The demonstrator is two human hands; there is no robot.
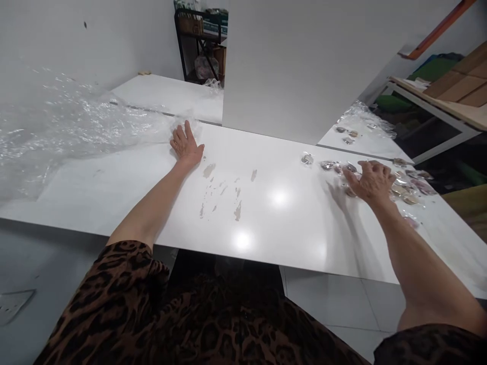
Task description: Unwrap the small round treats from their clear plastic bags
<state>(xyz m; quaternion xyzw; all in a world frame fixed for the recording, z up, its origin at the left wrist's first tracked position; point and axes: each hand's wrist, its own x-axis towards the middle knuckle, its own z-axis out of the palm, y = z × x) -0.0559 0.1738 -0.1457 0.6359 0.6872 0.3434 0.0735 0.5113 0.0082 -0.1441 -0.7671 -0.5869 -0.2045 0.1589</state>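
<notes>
My left hand point(186, 144) reaches to the far left part of the white table, fingers apart, at the right end of a large heap of clear plastic bags point(95, 124). Its fingertips meet the crinkled plastic; no grip on it shows. Over on the right, my right hand point(371, 180) hovers or rests above several small clear packets point(409, 192) with dark, tan and pinkish contents. Its fingers are spread and bent slightly, and nothing shows in them. One packet point(307, 159) lies apart, to the left of the cluster. What is inside the packets is too small to name.
The white table point(274, 223) has worn greyish patches in its middle. A tall white panel point(297, 66) stands along its back edge. More packets point(348, 133) lie on a surface beyond. At back left is a black shelf point(182, 45); cardboard boxes point(460, 76) sit at far right.
</notes>
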